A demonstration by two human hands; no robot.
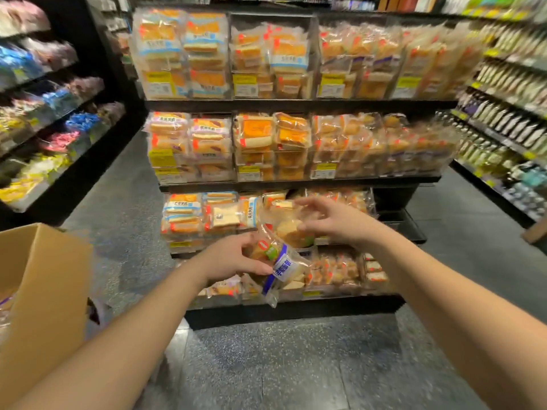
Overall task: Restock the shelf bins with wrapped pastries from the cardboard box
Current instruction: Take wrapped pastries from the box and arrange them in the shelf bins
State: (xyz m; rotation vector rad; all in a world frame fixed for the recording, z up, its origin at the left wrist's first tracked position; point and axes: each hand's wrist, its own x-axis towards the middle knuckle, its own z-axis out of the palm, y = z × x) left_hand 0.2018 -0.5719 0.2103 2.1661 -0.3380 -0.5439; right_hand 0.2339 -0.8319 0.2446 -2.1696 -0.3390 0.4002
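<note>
From the head camera, the left hand grips a wrapped pastry in front of the lower shelf bins. The right hand, fingers curled, pinches a second pastry packet just above. A cardboard box stands near left on the floor.

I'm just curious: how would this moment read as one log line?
left hand: holds wrapped pastry | right hand: on second pastry | cardboard box: at left
</note>
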